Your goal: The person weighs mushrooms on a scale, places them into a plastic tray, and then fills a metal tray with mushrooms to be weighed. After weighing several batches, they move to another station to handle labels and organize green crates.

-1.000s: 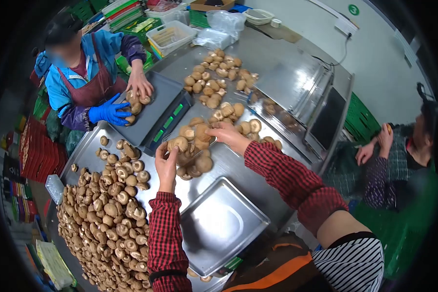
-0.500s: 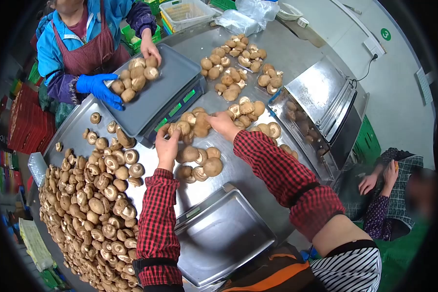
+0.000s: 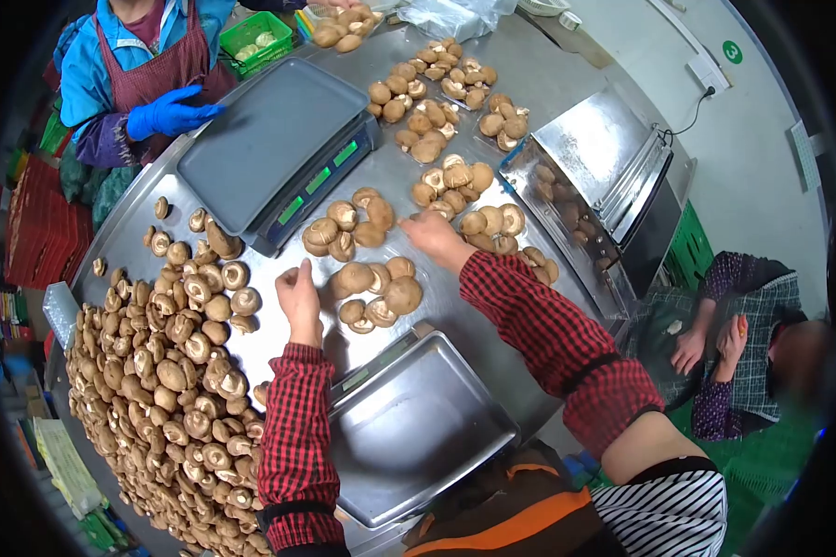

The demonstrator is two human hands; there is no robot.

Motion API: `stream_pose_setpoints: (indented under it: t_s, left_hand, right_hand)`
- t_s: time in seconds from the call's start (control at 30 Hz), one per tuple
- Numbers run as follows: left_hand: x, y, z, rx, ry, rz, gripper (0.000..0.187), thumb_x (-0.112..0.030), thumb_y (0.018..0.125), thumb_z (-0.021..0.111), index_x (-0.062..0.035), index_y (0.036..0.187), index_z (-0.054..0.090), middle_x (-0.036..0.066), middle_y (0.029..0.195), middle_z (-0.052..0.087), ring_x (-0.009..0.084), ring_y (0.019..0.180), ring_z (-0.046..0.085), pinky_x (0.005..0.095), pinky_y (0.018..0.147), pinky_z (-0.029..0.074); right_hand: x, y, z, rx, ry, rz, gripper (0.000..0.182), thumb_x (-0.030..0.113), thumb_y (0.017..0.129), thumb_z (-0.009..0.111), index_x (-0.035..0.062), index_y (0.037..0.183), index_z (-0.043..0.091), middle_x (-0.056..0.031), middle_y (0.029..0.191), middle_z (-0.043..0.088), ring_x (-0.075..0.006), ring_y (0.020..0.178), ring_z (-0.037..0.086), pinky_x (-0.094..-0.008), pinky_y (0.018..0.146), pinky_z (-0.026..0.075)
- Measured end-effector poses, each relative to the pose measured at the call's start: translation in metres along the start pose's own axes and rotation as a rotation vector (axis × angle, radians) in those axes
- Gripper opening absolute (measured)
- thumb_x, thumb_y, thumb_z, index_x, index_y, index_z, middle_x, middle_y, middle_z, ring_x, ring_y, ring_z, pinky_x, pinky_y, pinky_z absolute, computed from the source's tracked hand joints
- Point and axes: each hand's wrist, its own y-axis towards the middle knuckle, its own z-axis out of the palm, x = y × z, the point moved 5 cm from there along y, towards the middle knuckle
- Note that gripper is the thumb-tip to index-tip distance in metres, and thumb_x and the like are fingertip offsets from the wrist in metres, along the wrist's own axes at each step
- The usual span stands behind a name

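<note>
Shiitake mushrooms (image 3: 353, 221) lie in a clustered pack on the steel table, between my two hands and apart from both. My left hand (image 3: 299, 302) is left of the packs, its fingers a little apart with nothing in them. To the right of the same pack, my right hand (image 3: 437, 239) reaches with its fingers extended, holding nothing. A second shiitake pack (image 3: 379, 292) sits just nearer to me, on clear plastic. Below it stands a scale with a steel pan (image 3: 418, 432), bare on top. A large pile of loose shiitake (image 3: 167, 399) spreads at left.
A co-worker's blue-gloved hand (image 3: 172, 113) is beside a grey scale (image 3: 274, 139). Their other hand holds mushrooms (image 3: 344, 28) at the top. More shiitake packs (image 3: 432, 130) stand before a metal wrapping machine (image 3: 604, 186). Another person (image 3: 752, 343) is at right.
Both my hands have let go of the shiitake pack and drawn apart, leaving it on the table. The co-worker has lifted a mushroom pack off the grey scale toward the far edge.
</note>
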Motion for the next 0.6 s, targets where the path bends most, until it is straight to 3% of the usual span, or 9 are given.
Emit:
stream_pose_setpoints:
  t_s: [0.07, 0.1, 0.13, 0.2, 0.23, 0.33, 0.4, 0.5, 0.6]
  left_hand:
    - [-0.009, -0.035, -0.001, 0.119, 0.061, -0.034, 0.037, -0.029, 0.083, 0.068, 0.0029, 0.098, 0.055, 0.008, 0.091, 0.056, 0.0151, 0.081, 0.051, 0.0290, 0.075, 0.044]
    - [-0.012, -0.048, 0.000, 0.152, 0.117, -0.004, 0.039, -0.029, 0.083, 0.068, 0.0041, 0.100, 0.057, 0.009, 0.091, 0.058, 0.0172, 0.085, 0.053, 0.0301, 0.078, 0.044]
    - [-0.004, -0.048, 0.002, 0.181, 0.174, 0.167, 0.043, -0.030, 0.083, 0.067, 0.0050, 0.107, 0.057, 0.012, 0.098, 0.059, 0.0207, 0.091, 0.056, 0.0325, 0.084, 0.045]
    - [-0.003, -0.057, 0.010, 0.250, 0.253, 0.375, 0.046, -0.030, 0.082, 0.068, 0.0039, 0.112, 0.057, 0.017, 0.104, 0.058, 0.0260, 0.099, 0.056, 0.0352, 0.090, 0.044]
    - [-0.022, -0.069, 0.012, 0.304, 0.445, 0.400, 0.049, -0.029, 0.078, 0.071, 0.0031, 0.113, 0.058, 0.018, 0.109, 0.054, 0.0287, 0.101, 0.055, 0.0367, 0.091, 0.044]
    - [-0.048, -0.091, 0.012, 0.324, 0.544, 0.496, 0.056, -0.028, 0.073, 0.076, 0.0025, 0.115, 0.057, 0.018, 0.110, 0.051, 0.0297, 0.099, 0.056, 0.0372, 0.090, 0.046]
    - [-0.049, -0.091, 0.012, 0.333, 0.481, 0.442, 0.061, -0.028, 0.069, 0.079, 0.0030, 0.116, 0.056, 0.017, 0.111, 0.049, 0.0278, 0.097, 0.057, 0.0376, 0.088, 0.047]
    - [-0.034, -0.074, 0.010, 0.395, 0.481, 0.333, 0.059, -0.022, 0.070, 0.081, 0.0033, 0.115, 0.052, 0.014, 0.109, 0.052, 0.0196, 0.083, 0.061, 0.0289, 0.070, 0.053]
    - [-0.015, -0.052, 0.012, 0.441, 0.400, 0.399, 0.057, -0.016, 0.070, 0.081, 0.0020, 0.113, 0.050, 0.013, 0.106, 0.056, 0.0178, 0.082, 0.061, 0.0283, 0.071, 0.052]
  right_hand:
    - [-0.006, -0.016, -0.007, -0.136, -0.117, -0.133, 0.049, 0.029, 0.083, 0.062, -0.0127, 0.108, 0.058, -0.0280, 0.103, 0.062, -0.0336, 0.098, 0.061, -0.0382, 0.084, 0.047]
    - [-0.005, -0.029, -0.007, -0.202, -0.125, -0.276, 0.036, 0.021, 0.084, 0.060, -0.0070, 0.106, 0.060, -0.0251, 0.100, 0.062, -0.0337, 0.091, 0.061, -0.0403, 0.081, 0.048]
    - [-0.009, -0.037, -0.004, -0.207, -0.122, -0.273, 0.036, 0.021, 0.084, 0.060, -0.0070, 0.106, 0.060, -0.0251, 0.100, 0.062, -0.0337, 0.091, 0.061, -0.0403, 0.081, 0.048]
    - [0.004, -0.053, 0.001, -0.215, -0.064, -0.556, 0.025, 0.011, 0.084, 0.055, -0.0007, 0.105, 0.062, -0.0205, 0.100, 0.061, -0.0342, 0.091, 0.059, -0.0406, 0.081, 0.047]
    - [0.018, -0.063, 0.007, -0.155, -0.239, -0.712, 0.027, 0.006, 0.084, 0.053, 0.0048, 0.108, 0.062, -0.0156, 0.104, 0.059, -0.0332, 0.098, 0.056, -0.0390, 0.087, 0.045]
    - [0.039, -0.082, 0.032, -0.058, -0.495, -0.898, 0.029, 0.005, 0.083, 0.053, 0.0055, 0.111, 0.061, -0.0132, 0.108, 0.059, -0.0312, 0.105, 0.052, -0.0388, 0.093, 0.041]
    - [0.038, -0.078, 0.045, 0.006, -0.545, -0.891, 0.035, 0.008, 0.080, 0.058, 0.0066, 0.115, 0.058, -0.0122, 0.110, 0.058, -0.0319, 0.107, 0.050, -0.0395, 0.094, 0.040]
    - [0.032, -0.078, 0.055, 0.092, -0.577, -0.880, 0.045, 0.014, 0.075, 0.066, 0.0084, 0.118, 0.056, -0.0112, 0.112, 0.057, -0.0328, 0.108, 0.048, -0.0401, 0.093, 0.040]
    - [0.037, -0.086, 0.056, 0.081, -0.553, -0.861, 0.045, 0.021, 0.072, 0.072, 0.0089, 0.112, 0.055, -0.0109, 0.108, 0.059, -0.0328, 0.104, 0.051, -0.0402, 0.089, 0.042]
